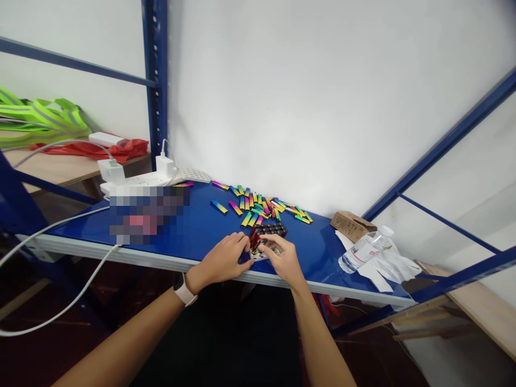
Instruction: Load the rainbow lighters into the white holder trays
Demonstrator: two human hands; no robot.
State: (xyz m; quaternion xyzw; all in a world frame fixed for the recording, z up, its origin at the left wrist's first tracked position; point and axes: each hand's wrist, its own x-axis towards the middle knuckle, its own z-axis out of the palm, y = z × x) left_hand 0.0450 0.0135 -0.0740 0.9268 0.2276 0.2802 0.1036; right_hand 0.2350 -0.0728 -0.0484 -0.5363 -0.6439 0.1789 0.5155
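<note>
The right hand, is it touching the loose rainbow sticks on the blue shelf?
Apart. The head view shows the black studded block lying between the right hand and the loose rainbow sticks.

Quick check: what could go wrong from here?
The black rack sits close to the front edge of the blue shelf, with the left hand and right hand on it, so a slip might tip it off. The loose rainbow sticks just behind it could get knocked and scatter.

Water bottle, cardboard box, white power strip, green reflective vests
</note>
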